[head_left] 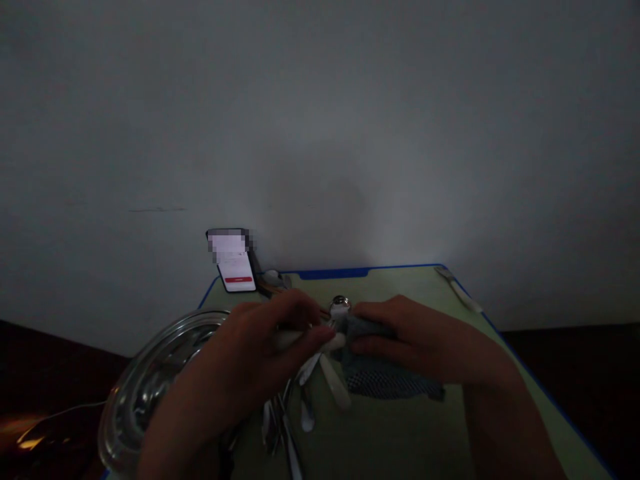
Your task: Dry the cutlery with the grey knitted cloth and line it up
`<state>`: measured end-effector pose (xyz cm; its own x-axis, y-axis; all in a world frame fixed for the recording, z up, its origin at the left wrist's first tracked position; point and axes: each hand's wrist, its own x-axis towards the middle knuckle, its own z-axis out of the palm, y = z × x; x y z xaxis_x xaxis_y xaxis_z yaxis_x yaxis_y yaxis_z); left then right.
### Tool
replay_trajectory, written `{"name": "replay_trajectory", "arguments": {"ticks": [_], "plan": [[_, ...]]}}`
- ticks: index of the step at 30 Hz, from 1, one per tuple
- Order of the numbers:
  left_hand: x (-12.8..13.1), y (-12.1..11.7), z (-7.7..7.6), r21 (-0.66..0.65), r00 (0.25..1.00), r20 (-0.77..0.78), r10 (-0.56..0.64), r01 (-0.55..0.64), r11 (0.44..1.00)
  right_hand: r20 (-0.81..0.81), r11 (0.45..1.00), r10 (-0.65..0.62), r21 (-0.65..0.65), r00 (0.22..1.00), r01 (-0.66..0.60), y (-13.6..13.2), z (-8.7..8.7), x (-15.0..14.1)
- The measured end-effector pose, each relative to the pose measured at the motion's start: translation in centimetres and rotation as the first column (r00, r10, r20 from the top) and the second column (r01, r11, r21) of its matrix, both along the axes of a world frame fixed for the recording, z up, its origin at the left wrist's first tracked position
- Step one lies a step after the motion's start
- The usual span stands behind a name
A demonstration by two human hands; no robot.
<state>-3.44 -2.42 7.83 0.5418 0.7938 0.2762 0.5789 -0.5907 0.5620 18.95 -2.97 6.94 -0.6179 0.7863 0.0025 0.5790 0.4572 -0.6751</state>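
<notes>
My left hand (pixel 270 340) is closed around a utensil with a white handle (pixel 287 340); the dim light and my fingers hide what kind it is. My right hand (pixel 400 333) grips a grey checked cloth (pixel 390 380) right beside it, pinched between thumb and fingers. The utensil's far end seems to meet the cloth, though I cannot see it clearly. Just beyond my hands is a shiny round metal piece (pixel 341 303), like a spoon's bowl. Below them, several pieces of cutlery (pixel 287 427) lie in a loose pile, among them one with a white handle (pixel 335 383).
At the left stands a large steel bowl (pixel 117 417). A lit phone (pixel 237 267) leans at the back left, with more cutlery (pixel 273 277) beside it. Near the far right edge of the blue-rimmed table (pixel 530 373) lies a white-handled fork (pixel 457 288). A wall rises behind.
</notes>
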Motion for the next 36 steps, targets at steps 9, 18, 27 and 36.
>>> {"name": "replay_trajectory", "arguments": {"ticks": [9, 18, 27, 36], "plan": [[-1.2, -0.1, 0.2, -0.103, 0.992, -0.082, -0.096, 0.087, 0.991, -0.09, 0.997, -0.081, 0.002, 0.993, 0.082, 0.0, -0.1, 1.6], [-0.2, -0.1, 0.2, -0.078, 0.978, -0.17, -0.118, 0.106, 0.991, -0.025, 0.999, -0.042, -0.002, 0.999, 0.042, -0.5, 0.0, -1.3], [-0.2, -0.3, 0.2, 0.044, 0.983, -0.102, -0.153, 0.158, 0.986, 0.039, 0.997, 0.043, 0.063, 0.998, -0.046, -0.6, 0.1, -1.5], [-1.0, -1.0, 1.2, 0.105, 0.984, -0.107, -0.142, 0.153, 0.983, 0.067, 0.998, 0.037, 0.042, 0.997, -0.04, -1.3, 0.5, -0.1]]}}
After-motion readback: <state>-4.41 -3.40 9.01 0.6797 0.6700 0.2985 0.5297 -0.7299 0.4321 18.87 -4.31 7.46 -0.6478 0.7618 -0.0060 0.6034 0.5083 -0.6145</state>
